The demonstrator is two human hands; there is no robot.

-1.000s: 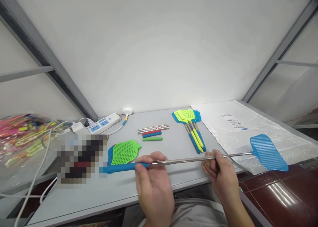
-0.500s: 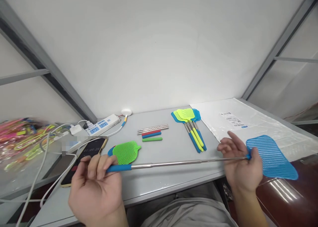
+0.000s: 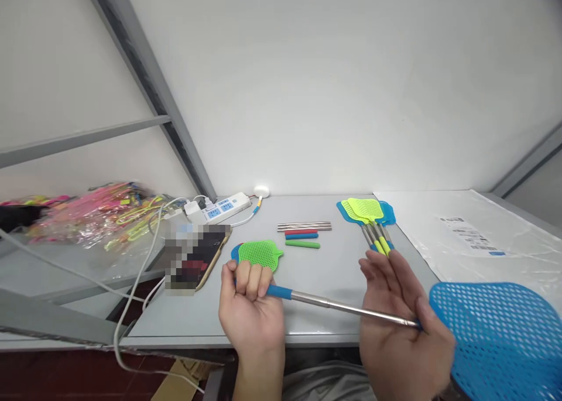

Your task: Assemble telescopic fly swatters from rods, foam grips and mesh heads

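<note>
While left fingers (image 3: 248, 278) close on the blue grip (image 3: 278, 291), right fingers (image 3: 395, 295) pinch the steel shaft (image 3: 342, 307). Light and stiff, this fly swatter (image 3: 496, 331) handles best by its grip.

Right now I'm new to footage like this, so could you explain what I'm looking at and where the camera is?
This single view comes from a camera worn on a person's head, looking down at their own two hands. The left hand grips the blue handle of a long metal fly swatter. The right hand is at the shaft's other end, beside the swatter's blue mesh head. On the grey table lie a green swatter, a bunch of yellow and blue swatters, metal rods, coloured handle sleeves, and a power strip.
</note>
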